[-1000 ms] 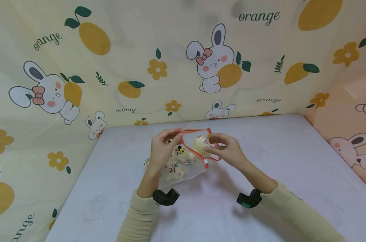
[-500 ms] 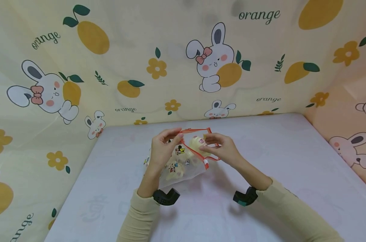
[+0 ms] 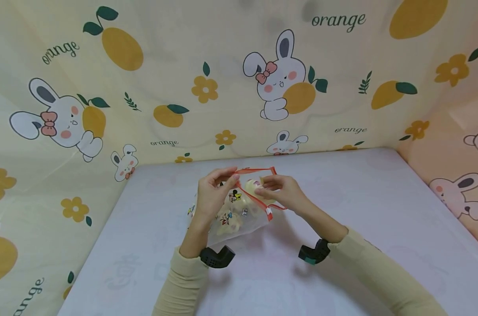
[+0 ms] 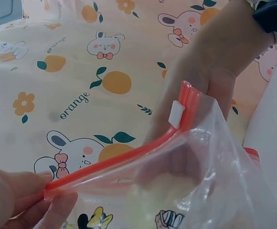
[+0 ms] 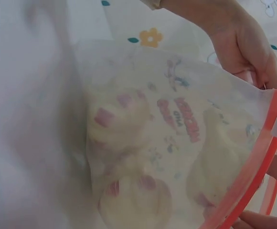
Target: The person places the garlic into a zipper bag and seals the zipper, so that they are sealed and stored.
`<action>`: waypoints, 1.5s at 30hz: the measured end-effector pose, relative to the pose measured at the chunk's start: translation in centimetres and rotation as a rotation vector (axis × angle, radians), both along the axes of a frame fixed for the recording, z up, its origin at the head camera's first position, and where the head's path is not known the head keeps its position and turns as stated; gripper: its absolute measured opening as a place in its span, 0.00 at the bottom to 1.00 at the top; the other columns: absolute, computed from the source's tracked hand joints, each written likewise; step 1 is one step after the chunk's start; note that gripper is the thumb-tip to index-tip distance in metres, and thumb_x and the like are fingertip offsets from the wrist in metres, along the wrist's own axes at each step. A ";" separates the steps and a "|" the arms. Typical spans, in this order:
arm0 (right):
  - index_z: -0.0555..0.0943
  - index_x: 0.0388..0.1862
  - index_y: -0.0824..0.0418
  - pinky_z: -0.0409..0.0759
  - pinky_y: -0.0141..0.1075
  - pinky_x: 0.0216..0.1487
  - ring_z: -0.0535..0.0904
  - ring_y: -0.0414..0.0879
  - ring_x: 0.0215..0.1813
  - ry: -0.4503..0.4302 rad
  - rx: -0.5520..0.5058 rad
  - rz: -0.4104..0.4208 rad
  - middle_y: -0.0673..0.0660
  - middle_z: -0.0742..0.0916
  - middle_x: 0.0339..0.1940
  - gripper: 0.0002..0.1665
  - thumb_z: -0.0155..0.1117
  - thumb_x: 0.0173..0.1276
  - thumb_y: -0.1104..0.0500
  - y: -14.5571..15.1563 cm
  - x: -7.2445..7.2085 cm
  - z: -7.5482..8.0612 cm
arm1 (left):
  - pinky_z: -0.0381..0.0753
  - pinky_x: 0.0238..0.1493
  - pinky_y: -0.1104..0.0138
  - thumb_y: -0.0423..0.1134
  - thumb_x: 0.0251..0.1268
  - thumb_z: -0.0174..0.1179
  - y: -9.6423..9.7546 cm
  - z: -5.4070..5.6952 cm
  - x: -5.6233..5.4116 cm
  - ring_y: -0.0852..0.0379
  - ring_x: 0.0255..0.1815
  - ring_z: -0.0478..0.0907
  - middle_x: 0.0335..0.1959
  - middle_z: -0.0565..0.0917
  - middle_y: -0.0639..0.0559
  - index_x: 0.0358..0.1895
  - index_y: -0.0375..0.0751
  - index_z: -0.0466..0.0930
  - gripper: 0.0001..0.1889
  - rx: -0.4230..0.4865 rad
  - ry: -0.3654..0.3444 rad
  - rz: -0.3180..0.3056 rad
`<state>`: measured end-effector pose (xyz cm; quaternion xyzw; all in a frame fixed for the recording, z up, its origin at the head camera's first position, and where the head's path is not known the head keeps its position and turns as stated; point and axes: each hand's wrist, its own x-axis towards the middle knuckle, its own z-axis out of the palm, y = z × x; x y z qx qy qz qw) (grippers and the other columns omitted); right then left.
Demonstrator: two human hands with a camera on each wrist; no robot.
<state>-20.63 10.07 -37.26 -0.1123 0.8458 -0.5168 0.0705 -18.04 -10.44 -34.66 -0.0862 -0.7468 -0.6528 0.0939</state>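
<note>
A clear zip bag [image 3: 242, 230] with cartoon prints and a red zip edge lies on its side, its mouth held apart toward the right. My left hand [image 3: 210, 193] pinches the red edge between thumb and fingers, plainly seen in the left wrist view. Reaching through the mouth, my right hand [image 3: 286, 192] holds a pale yellow rounded piece [image 3: 252, 184] with pink patches between thumb and fingers. Several similar pale pieces [image 5: 134, 202] are inside, blurred by the plastic in the right wrist view. A white slider [image 4: 176, 113] sits near one end of the zip.
The white-covered table [image 3: 144, 263] spreads around the bag. Behind it rises a cream cloth [image 3: 231, 57] printed with rabbits and oranges, and a pinkish cloth [image 3: 452, 145] stands at the right. Each wrist wears a black camera [image 3: 218, 256].
My right hand has moved left, deeper into the bag's mouth, carrying the pale yellow piece inside. My left hand has stayed on the red edge.
</note>
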 end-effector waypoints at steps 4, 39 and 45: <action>0.76 0.59 0.71 0.87 0.34 0.45 0.87 0.48 0.46 -0.024 -0.105 0.070 0.66 0.88 0.48 0.37 0.70 0.61 0.45 -0.3 0.2 0.2 | 0.83 0.38 0.79 0.32 0.64 0.61 0.1 0.0 0.0 0.72 0.31 0.81 0.44 0.84 0.32 0.51 0.32 0.81 0.14 0.002 0.010 -0.002; 0.78 0.51 0.73 0.87 0.31 0.43 0.85 0.34 0.35 -0.062 -0.102 -0.103 0.67 0.87 0.44 0.19 0.61 0.70 0.58 5.6 1.0 -2.3 | 0.84 0.38 0.78 0.32 0.64 0.62 -0.2 -0.1 0.0 0.72 0.30 0.82 0.43 0.84 0.31 0.51 0.32 0.81 0.14 0.011 0.014 -0.019; 0.77 0.52 0.75 0.87 0.29 0.41 0.85 0.34 0.34 -0.083 -0.100 -0.124 0.67 0.87 0.44 0.20 0.60 0.70 0.59 6.3 1.3 -3.0 | 0.84 0.38 0.79 0.32 0.64 0.62 -0.1 -0.1 0.1 0.73 0.31 0.82 0.43 0.83 0.31 0.53 0.30 0.80 0.15 0.011 0.005 -0.022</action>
